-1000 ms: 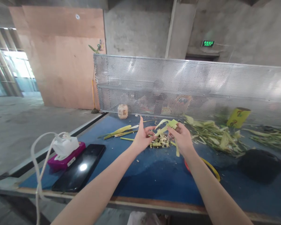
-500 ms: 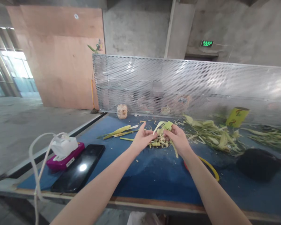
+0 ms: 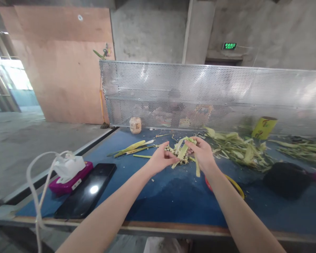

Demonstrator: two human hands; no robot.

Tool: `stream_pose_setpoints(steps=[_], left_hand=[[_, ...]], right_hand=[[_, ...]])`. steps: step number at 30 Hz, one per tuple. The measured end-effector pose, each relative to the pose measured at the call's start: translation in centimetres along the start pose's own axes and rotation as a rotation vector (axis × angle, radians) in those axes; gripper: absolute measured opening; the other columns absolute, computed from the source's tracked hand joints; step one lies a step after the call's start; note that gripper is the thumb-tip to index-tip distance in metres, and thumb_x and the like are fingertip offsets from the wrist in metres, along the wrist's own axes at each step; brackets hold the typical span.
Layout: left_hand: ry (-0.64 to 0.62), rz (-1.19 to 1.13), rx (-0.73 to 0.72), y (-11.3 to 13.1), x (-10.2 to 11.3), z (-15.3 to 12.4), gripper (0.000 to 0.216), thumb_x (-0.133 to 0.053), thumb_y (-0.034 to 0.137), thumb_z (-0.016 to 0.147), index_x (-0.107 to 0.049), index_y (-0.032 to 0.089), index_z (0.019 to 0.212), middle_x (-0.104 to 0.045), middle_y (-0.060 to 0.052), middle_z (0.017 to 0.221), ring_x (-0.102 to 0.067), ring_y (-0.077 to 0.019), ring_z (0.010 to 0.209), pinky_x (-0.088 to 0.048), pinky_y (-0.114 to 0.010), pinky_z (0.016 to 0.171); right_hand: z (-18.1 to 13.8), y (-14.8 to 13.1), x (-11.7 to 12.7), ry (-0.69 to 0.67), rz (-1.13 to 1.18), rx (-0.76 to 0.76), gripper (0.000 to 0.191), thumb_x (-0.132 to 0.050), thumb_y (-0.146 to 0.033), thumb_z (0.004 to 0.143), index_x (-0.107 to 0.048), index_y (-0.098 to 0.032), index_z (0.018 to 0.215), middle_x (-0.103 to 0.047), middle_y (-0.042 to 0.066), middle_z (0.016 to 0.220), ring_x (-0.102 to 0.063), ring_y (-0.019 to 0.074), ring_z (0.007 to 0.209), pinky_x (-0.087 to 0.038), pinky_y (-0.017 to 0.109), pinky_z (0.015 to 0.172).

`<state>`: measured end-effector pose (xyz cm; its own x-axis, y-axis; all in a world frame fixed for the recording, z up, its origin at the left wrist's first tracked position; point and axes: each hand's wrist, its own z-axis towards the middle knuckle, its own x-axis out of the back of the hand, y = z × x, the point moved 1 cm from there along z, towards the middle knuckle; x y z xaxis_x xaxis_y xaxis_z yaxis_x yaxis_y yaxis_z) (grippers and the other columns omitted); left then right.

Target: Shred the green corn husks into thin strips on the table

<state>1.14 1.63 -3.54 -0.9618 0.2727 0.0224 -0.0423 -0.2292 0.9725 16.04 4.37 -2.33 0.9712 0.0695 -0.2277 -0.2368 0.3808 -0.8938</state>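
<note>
Left hand (image 3: 159, 160) has lowered its thumb.
Right hand (image 3: 202, 154) pinches the leaf strip (image 3: 183, 151), likely steadying it; left grip unclear.

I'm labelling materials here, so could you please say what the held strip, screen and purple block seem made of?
The held strip looks like plant matter, perhaps leaf or husk: thin, matte, pale green. The screen is probably metal: grey, perforated, with bright glints. The purple block is likely plastic: smooth, evenly coloured.
</note>
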Motion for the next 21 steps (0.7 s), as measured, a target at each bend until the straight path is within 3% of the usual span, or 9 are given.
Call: stream_pose_setpoints(steps=[3, 7, 12, 17, 21], left_hand=[[-0.084, -0.007, 0.051, 0.1, 0.2, -0.1, 0.089, -0.068, 0.017, 0.058, -0.017, 0.008, 0.13, -0.061, -0.001, 0.061, -0.055, -0.0108, 0.059, -0.04, -0.027, 0.065], [-0.154, -0.007, 0.101, 0.0, 0.2, -0.2, 0.091, -0.069, 0.018, 0.057, -0.015, 0.008, 0.13, -0.063, -0.002, 0.064, -0.058, -0.0125, 0.062, -0.04, -0.029, 0.068], [0.158, -0.143, 0.033, 0.5, 0.0, 0.0, 0.092, -0.068, 0.022, 0.06, -0.011, 0.015, 0.133, -0.064, -0.01, 0.088, -0.058, -0.0136, 0.073, -0.041, -0.026, 0.065], [0.32, -0.254, -0.04, 1.2, -0.1, 0.0, 0.088, -0.065, 0.024, 0.064, -0.011, 0.014, 0.133, -0.065, -0.004, 0.072, -0.058, -0.0134, 0.069, -0.042, -0.026, 0.063], [0.367, -0.247, -0.082, 1.4, 0.3, 0.0, 0.088, -0.068, 0.022, 0.06, -0.016, 0.014, 0.131, -0.062, -0.001, 0.068, -0.057, -0.0114, 0.066, -0.042, -0.025, 0.065]], right_hand=[[0.2, -0.2, 0.4, 0.049, 0.012, -0.014, 0.033, -0.071, -0.031, 0.051, -0.049, -0.018, 0.072, -0.047, -0.007, 0.049, -0.038, 0.0055, 0.04, -0.029, 0.02, 0.04], [0.1, 0.1, 0.1, -0.071, 0.008, -0.037, 0.032, -0.069, -0.035, 0.054, -0.049, -0.019, 0.073, -0.043, -0.008, 0.049, -0.037, 0.0057, 0.04, -0.03, 0.021, 0.041], [-0.6, 0.5, -0.6, -0.219, -0.143, -0.03, 0.029, -0.064, -0.041, 0.059, -0.051, -0.018, 0.071, -0.041, -0.007, 0.046, -0.034, 0.0061, 0.039, -0.027, 0.021, 0.039], [-1.3, 0.2, -1.3, -0.266, -0.138, -0.016, 0.03, -0.05, -0.049, 0.07, -0.052, -0.019, 0.065, -0.04, -0.005, 0.043, -0.034, 0.0072, 0.039, -0.028, 0.021, 0.04], [-1.6, -0.2, -1.4, -0.282, -0.173, -0.014, 0.027, -0.053, -0.045, 0.07, -0.052, -0.018, 0.064, -0.042, -0.005, 0.046, -0.036, 0.0072, 0.041, -0.029, 0.021, 0.042]])
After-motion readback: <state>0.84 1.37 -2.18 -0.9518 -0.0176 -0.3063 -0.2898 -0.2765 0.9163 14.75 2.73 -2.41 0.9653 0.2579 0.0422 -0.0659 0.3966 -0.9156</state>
